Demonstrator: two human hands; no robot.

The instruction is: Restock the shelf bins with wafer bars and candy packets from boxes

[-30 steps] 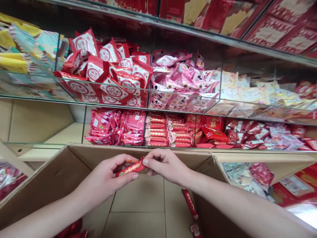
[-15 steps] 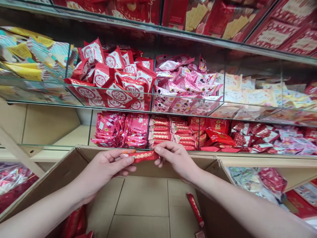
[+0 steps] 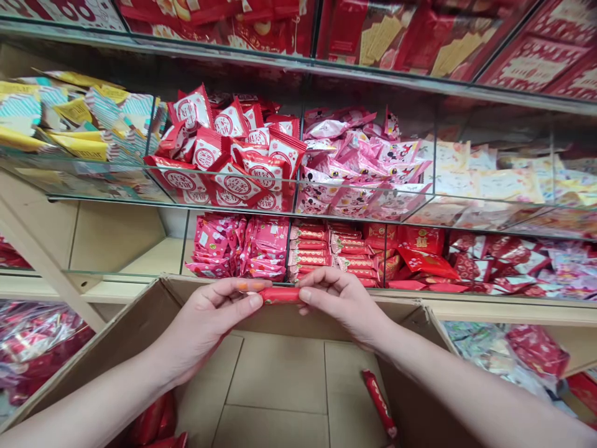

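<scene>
Between my two hands is a slim red wrapped candy bar [image 3: 281, 295], held level above the far edge of a cardboard box [image 3: 275, 373]. My left hand [image 3: 219, 314] pinches its left end with thumb and fingers. The right end is pinched by my right hand [image 3: 342, 302]. A plain red side of the wrapper faces me, with a small emblem near the left thumb. Just behind my hands, similar red bars [image 3: 310, 246] lie stacked in a shelf compartment. One more red bar [image 3: 380, 401] lies inside the box on the right.
Red packets [image 3: 153, 420] sit in the box's lower left. Pink packets [image 3: 219, 242] fill the compartment left of the stacked bars. Above, a glass-fronted shelf holds red-and-white packets [image 3: 233, 183] and pink ones [image 3: 354, 162]. Bagged goods [image 3: 37, 342] lie below the shelf at left.
The bar has been rolled between my fingers: its gold-printed side faced me before, and a plainer red side shows now. The whole view has shifted slightly.
</scene>
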